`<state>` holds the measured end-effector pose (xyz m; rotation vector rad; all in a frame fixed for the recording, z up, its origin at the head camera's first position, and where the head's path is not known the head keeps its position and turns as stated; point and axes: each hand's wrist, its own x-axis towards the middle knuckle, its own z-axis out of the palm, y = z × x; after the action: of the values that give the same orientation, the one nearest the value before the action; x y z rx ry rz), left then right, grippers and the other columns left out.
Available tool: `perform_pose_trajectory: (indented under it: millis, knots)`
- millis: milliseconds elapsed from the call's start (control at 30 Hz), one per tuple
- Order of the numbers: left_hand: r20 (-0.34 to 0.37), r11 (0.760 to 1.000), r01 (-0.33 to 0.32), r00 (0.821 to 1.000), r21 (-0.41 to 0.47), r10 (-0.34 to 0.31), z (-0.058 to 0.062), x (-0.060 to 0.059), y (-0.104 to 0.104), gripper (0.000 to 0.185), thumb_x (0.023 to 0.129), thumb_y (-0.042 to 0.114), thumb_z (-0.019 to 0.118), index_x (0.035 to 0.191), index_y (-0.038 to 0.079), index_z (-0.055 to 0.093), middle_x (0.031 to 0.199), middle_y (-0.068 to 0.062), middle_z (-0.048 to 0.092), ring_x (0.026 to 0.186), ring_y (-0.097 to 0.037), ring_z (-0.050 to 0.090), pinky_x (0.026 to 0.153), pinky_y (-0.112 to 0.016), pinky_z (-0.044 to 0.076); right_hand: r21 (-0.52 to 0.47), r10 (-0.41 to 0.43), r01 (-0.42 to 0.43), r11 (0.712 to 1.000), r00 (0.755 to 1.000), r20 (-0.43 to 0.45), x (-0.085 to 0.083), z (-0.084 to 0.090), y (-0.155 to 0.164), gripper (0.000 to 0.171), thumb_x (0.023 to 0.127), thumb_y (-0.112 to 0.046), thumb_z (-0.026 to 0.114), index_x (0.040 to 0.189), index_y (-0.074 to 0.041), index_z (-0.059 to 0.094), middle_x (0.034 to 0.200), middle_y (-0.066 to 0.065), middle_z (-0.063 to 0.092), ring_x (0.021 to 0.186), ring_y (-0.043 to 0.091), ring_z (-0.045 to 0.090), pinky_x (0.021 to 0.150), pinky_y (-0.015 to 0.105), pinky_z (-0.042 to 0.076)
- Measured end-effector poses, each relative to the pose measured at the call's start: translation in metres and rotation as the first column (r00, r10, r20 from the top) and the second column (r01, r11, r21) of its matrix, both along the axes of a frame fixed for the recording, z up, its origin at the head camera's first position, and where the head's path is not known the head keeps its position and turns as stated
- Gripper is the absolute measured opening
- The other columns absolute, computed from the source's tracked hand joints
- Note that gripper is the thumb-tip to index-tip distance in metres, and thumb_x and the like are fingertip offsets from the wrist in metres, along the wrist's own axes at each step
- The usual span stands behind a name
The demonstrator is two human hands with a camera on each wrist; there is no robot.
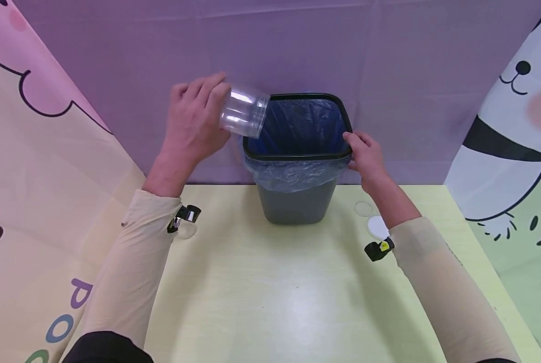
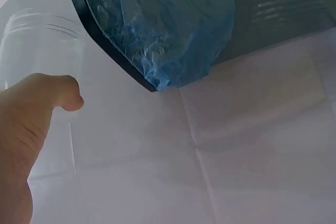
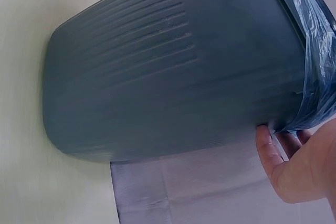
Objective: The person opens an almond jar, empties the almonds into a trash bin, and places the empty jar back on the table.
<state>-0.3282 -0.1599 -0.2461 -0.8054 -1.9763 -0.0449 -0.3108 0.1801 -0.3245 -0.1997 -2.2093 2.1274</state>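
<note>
While the grey plastic waste bin (image 1: 296, 204) with its black rim and blue plastic liner bag (image 1: 297, 174) stands at the far edge of the pale yellow table (image 1: 270, 297), against a purple cloth backdrop (image 1: 388, 60), a clear, round plastic jar (image 1: 244, 111) is held tilted above the bin's left rim. The jar is gripped by the left hand (image 1: 193, 123), the fingers curled over its closed end and the thumb seen pressed against its side in the left wrist view; its open mouth is turned down and right, toward the bin's opening. The bin's right rim is touched by the right hand (image 1: 365, 157), whose fingers are laid over the edge where the liner is folded down; in the right wrist view the fingertips (image 3: 266, 135) are seen resting against the bin's ribbed grey wall just below the liner. Both forearms are covered by beige sleeves. A white round lid (image 1: 377, 227) lies flat on the table just beside the right forearm, and a clear round lid (image 1: 363, 208) lies close beyond it, near the bin's base. Cartoon-printed cloth panels (image 1: 39, 201) are hung at the left and right sides of the table
</note>
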Motion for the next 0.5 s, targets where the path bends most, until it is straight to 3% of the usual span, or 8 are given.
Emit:
perform_pose_trajectory:
  millis: [200,367,500]
  knots:
    - [0.026,0.995,-0.062,0.998,0.077,0.060,-0.003,0.002,-0.011,0.069,0.072,0.021,0.076,0.128,0.006,0.039,0.139,-0.009,0.051,0.109,-0.035,0.053,0.081,-0.050,0.036,0.008,-0.004,0.004,1.000,1.000,0.000,-0.002,-0.002,0.000,0.057,0.095,-0.047,0.053,0.135,-0.007,0.050,0.134,0.013,0.047,0.113,0.029,0.048,0.101,0.046,0.042]
    - [0.023,0.990,-0.050,0.999,0.132,0.048,-0.004,0.001,-0.018,0.081,0.073,0.032,0.079,0.137,0.005,0.037,0.133,-0.013,0.054,0.110,-0.036,0.052,0.079,-0.050,0.036,0.008,-0.010,0.010,1.000,1.000,0.003,-0.005,-0.003,0.000,0.058,0.094,-0.048,0.053,0.135,-0.007,0.050,0.132,0.012,0.048,0.109,0.026,0.049,0.099,0.045,0.043]
    - [0.075,0.973,-0.045,0.997,0.227,0.028,-0.007,0.000,-0.022,0.082,0.073,0.044,0.078,0.135,0.003,0.043,0.130,-0.013,0.055,0.114,-0.034,0.051,0.079,-0.049,0.036,0.004,0.009,-0.009,1.000,1.000,0.011,-0.006,-0.002,0.002,0.065,0.094,-0.051,0.053,0.142,-0.008,0.045,0.139,0.014,0.044,0.119,0.030,0.047,0.103,0.045,0.040]
